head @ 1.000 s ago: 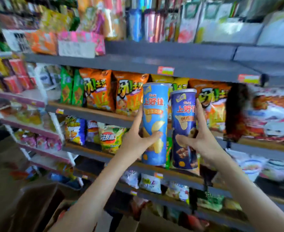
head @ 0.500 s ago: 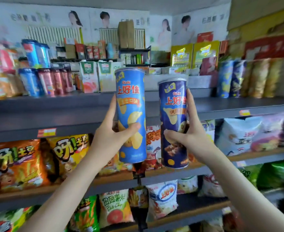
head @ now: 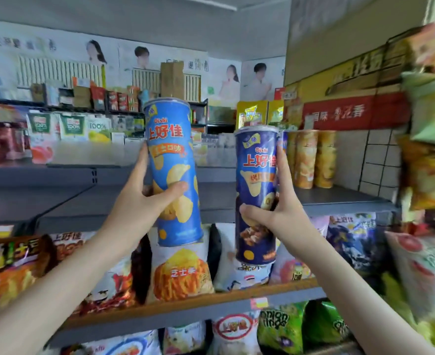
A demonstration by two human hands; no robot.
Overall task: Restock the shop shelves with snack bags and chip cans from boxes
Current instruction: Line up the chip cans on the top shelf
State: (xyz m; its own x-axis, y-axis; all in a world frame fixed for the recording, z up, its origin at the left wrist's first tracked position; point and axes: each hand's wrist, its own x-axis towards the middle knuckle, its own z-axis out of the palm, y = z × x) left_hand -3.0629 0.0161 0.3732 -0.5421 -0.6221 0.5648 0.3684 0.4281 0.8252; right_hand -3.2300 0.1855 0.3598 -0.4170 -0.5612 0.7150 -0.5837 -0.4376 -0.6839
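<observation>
Grips light blue chip can [head: 172, 170] in left hand [head: 139, 203], thumb across the front, slightly tilted, raised before grey shelf [head: 339, 201] edge. Grips dark blue chip can [head: 256, 196] in right hand [head: 280, 208], upright, before same shelf edge, nearer its right end. On the shelf, right end: yellow cans [head: 311, 160]. Below the shelf: snack bags [head: 183, 272].

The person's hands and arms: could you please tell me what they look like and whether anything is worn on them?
Both are bare. The left hand and the right hand wear no gloves, and no ring shows on the fingers in view. The left forearm and the right forearm carry no sleeve, watch or bracelet as far as the frame's lower edge.
</observation>
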